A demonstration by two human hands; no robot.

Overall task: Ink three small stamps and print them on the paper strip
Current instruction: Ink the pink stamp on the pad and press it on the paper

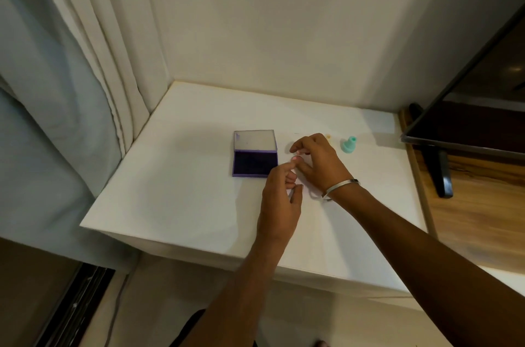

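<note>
Both hands together over the table (176, 204), just right of the ink pad (254, 162). Left hand (279, 204) with fingers curled, forefinger stretched forward toward a small pink stamp (296, 158); whether touching it or only beside it, cannot tell. Right hand (315, 160) arched over the same spot, fingers bent downward around something small, thumb and fingertips close to the pink stamp; a firm pinch not plainly shown, so grip uncertain. Silver bangle (342, 189) on the right wrist.

Ink pad open, lid tilted back, dark purple pad exposed, touching neither hand but very near the left forefinger. Green stamp (349, 144) upright on the table, well apart to the right, untouched. A faint yellowish thing (328, 136) just past the right hand, perhaps the third stamp, too small to tell. Paper strip mostly hidden under the hands; only a pale edge near the right wrist, hard to separate from the white tabletop. No printed marks visible.

Likely step: handling the pink stamp, either readying it for the pad or setting it to the strip. Next move calls for a secure pinch on the stamp's handle, face kept level, a straight press down, then a clean lift without smearing.

Dark screen (468, 108) on its stand at right, curtain (71, 91) at left.
</note>
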